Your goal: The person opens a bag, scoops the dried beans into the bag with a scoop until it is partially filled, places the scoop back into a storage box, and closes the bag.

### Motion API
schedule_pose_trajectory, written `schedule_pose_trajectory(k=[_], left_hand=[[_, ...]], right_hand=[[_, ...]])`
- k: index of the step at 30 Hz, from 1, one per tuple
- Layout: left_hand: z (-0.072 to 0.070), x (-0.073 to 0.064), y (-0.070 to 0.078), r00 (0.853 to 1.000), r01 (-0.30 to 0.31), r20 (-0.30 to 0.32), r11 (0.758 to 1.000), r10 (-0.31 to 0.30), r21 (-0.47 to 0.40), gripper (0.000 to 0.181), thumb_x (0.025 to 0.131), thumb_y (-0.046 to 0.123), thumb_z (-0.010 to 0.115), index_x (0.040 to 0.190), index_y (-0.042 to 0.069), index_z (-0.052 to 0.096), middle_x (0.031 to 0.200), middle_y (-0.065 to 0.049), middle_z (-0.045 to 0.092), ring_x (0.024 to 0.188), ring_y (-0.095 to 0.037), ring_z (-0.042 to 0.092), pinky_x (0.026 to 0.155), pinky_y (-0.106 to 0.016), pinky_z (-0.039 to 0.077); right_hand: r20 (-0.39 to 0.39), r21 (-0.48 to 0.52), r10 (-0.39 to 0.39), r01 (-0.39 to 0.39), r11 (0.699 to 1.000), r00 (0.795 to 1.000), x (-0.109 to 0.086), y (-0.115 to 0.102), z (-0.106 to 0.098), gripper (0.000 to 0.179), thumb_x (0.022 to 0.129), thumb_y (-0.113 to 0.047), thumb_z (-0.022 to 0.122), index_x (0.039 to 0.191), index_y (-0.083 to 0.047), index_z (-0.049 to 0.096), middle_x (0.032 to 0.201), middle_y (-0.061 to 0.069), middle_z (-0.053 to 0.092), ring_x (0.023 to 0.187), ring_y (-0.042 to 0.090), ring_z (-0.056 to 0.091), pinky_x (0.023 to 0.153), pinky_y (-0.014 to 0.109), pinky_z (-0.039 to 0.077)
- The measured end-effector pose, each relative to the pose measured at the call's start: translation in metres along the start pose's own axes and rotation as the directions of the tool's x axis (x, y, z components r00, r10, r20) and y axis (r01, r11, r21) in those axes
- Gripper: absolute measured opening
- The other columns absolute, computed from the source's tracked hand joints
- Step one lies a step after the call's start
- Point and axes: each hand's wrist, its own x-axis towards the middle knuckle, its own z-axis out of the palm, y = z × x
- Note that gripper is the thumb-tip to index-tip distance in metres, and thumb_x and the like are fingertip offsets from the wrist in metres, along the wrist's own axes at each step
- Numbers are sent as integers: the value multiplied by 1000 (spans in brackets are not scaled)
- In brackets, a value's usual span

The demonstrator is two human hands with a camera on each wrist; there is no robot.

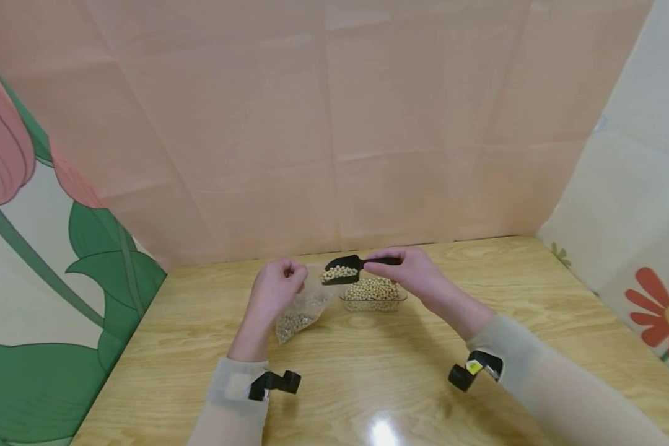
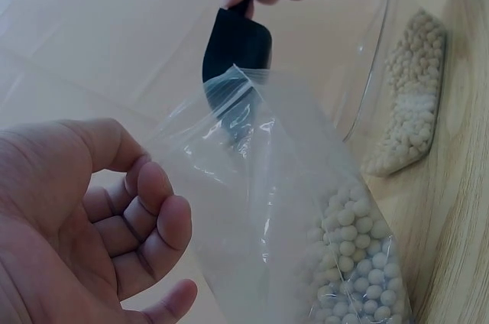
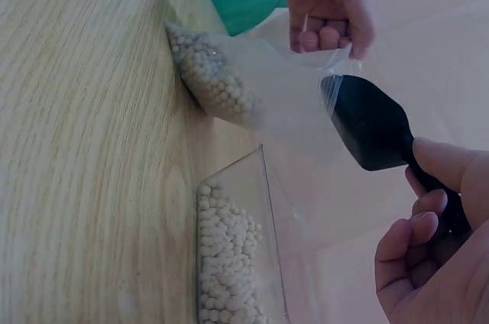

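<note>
My left hand (image 1: 275,286) pinches the top edge of a clear zip bag (image 2: 263,186), whose lower part holds pale round beans and rests on the table. In my right hand (image 1: 409,271) is the handle of a black scoop (image 1: 342,271), gripped between thumb and fingers. The scoop carries a load of beans (image 1: 339,272), and its front end sits at the bag's mouth, overlapped by the clear film in the left wrist view. Below the scoop stands a clear plastic box (image 1: 370,301) filled with the same kind of beans.
The wooden table (image 1: 357,378) runs back to a pink cloth wall (image 1: 334,136). A flower-printed panel (image 1: 117,272) borders the left side, and a white panel (image 1: 624,186) with a red flower borders the right. Small cameras are strapped to both forearms.
</note>
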Motion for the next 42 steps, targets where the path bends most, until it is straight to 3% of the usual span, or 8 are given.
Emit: schedule_pose_trajectory(k=[7, 14, 20, 25, 31, 42], left_hand=[[0, 0, -1, 1000, -10, -2, 1000, 10, -11, 15, 99, 17, 62, 86, 12, 70, 78, -3, 69, 66, -20, 55, 60, -34, 43], [-1, 0, -1, 1000, -20, -1, 1000, 20, -5, 17, 99, 18, 61, 85, 12, 69, 76, -3, 69, 65, -21, 54, 60, -34, 42], [-1, 0, -2, 1000, -16, 0, 1000, 16, -2, 17, 100, 18, 62, 85, 12, 69, 76, -3, 68, 64, -21, 52, 60, -35, 42], [-1, -1, -1, 1000, -1, 9, 1000, 1, -10, 17, 101, 17, 61, 87, 11, 69, 77, -4, 68, 64, -21, 51, 61, -35, 42], [0, 0, -1, 1000, -8, 16, 1000, 9, -14, 19, 102, 19, 60, 90, 8, 71, 77, -4, 69, 63, -21, 51, 59, -34, 42], [0, 0, -1, 1000, -23, 8, 1000, 23, -6, 19, 100, 19, 60, 85, 12, 69, 76, -3, 68, 62, -20, 51, 57, -33, 42]], right_hand=[[0, -129, -49, 48, 991, 999, 0, -12, 4, 45, 96, -47, 85, 129, -17, 82, 120, 9, 73, 76, 21, 52, 68, 38, 48], [-3, -274, -140, 133, 953, 990, 1, -24, 8, 36, 98, -41, 85, 125, -17, 84, 124, 9, 77, 83, 20, 64, 74, 36, 53], [20, -343, -215, 209, 916, 976, 1, -34, 9, 31, 99, -37, 84, 121, -16, 85, 121, 11, 78, 72, 19, 62, 66, 36, 51], [29, -361, -224, 219, 907, 974, -1, -40, 8, 26, 98, -36, 85, 117, -17, 86, 119, 8, 79, 71, 18, 62, 66, 36, 51], [44, -335, -209, 212, 918, 977, -6, -45, 4, 26, 99, -32, 85, 119, -16, 86, 118, 9, 79, 65, 18, 58, 61, 34, 49], [33, -300, -206, 207, 931, 978, -15, -44, -17, 31, 100, -31, 84, 126, -14, 83, 125, 13, 75, 69, 19, 59, 62, 32, 50]])
